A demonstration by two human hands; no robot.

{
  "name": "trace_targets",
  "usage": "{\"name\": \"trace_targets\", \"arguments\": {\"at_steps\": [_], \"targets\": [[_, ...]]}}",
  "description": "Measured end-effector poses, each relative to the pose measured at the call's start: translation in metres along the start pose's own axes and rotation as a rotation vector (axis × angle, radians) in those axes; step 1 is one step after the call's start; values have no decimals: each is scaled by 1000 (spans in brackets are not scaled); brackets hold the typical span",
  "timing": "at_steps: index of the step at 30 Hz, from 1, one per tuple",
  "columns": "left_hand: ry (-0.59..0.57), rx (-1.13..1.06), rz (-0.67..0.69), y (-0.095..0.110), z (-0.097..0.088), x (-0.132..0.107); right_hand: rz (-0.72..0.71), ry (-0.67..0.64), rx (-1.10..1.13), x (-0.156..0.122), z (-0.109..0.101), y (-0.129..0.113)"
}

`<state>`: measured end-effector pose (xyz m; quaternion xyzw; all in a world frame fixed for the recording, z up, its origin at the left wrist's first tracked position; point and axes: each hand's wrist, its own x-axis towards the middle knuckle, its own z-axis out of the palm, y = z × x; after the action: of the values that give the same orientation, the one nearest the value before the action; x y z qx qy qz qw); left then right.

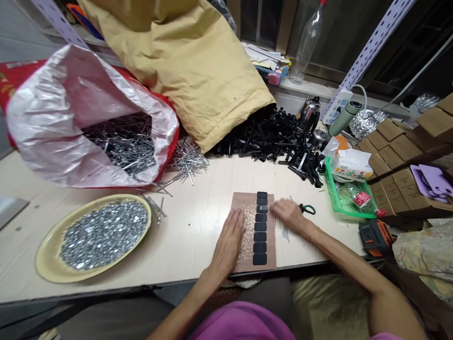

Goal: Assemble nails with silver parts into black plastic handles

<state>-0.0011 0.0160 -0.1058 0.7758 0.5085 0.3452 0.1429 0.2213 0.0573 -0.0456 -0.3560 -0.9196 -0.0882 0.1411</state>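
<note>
while the left hand (229,240) lies flat on the left part of the brown board (270,255), the right hand (288,215) sits at the board's right edge, beside the third black pad (260,208) counted from the far end. left grip: fingers extended, nearly straight, clasping nothing. right grip: fingers curled inward; whether anything is pinched between them cannot be determined. the board lies flat at the near edge of the worktop (187,222) and carries eight black pads (260,236) in a single row — right of its centre line, running near to far. the third pad bears a lighter, shiny patch. pale flecks (248,224) cover the board left of the row. a green loop handle (309,209) lies just right of the right hand. left side, near: a yellow oval bowl (47,264) filled with small metal discs (106,233). left side, far: a white-lined bag (38,132) containing thin metal rods (127,146), some lying on the worktop. far centre: a tan sack (198,66) beside a heap of black parts (262,137). right side: a green basket (354,214) holding a tissue pack (352,167) — with cardboard boxes (399,148) farther right.
</note>
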Motion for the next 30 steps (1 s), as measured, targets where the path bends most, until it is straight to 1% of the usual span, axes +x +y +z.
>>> {"name": "trace_targets", "arguments": {"at_steps": [2, 3, 4, 5, 7, 8, 9, 10, 11, 13, 14, 15, 16, 17, 19, 21, 24, 27, 28, 29, 30], "targets": [[-4, 5, -18, -1, 1, -3, -326, -13, 110, -15, -5, -18], [-9, 4, -27, -1, 1, -4, -453, -16, 142, -19, -6, -22], [-13, 1, -30, -1, 0, -4, -481, -7, 147, -18, -7, -21], [-15, 0, -29, -1, 0, -5, -431, 9, 126, -15, -7, -16], [-15, 1, -16, -1, -1, -5, -175, 34, 26, -1, -4, 3], [-15, 3, -10, -1, -1, -5, -73, 49, -25, 5, -2, 11], [-17, 7, -6, -1, -1, -5, -36, 40, -51, 10, -1, 17], [-18, 11, -4, -1, -2, -5, -82, 29, -34, 11, 0, 18], [-19, 15, -4, -1, -2, -5, -165, 30, 10, 10, 0, 14], [-19, 25, 1, -1, -2, -4, -399, -4, 97, 1, -3, 0], [-19, 31, 5, -1, -2, -4, -448, -16, 121, -5, -5, -7], [-19, 39, 10, -1, -3, -4, -422, -14, 126, -9, -7, -11], [-19, 47, 15, -2, -3, -3, -366, -6, 119, -12, -7, -13], [-19, 53, 18, -2, -3, -3, -277, 6, 101, -12, -7, -12], [-16, 55, 17, -2, -2, -3, -126, 28, 61, -8, -4, -2], [-15, 49, 18, -3, -2, -3, -65, 30, 47, -1, 0, 11], [-5, 37, 13, -3, 0, -3, -25, 6, 68, 7, 3, 19], [12, 19, 6, -3, 2, -3, 13, 3, 92, 7, 0, 10], [17, 12, 5, -3, 2, -3, -2, 3, 111, 5, -2, 3], [20, 4, 6, -3, 3, -3, -54, -3, 142, 2, -5, -6], [21, -5, 6, -3, 3, -3, -139, -17, 186, -1, -9, -16]]}}
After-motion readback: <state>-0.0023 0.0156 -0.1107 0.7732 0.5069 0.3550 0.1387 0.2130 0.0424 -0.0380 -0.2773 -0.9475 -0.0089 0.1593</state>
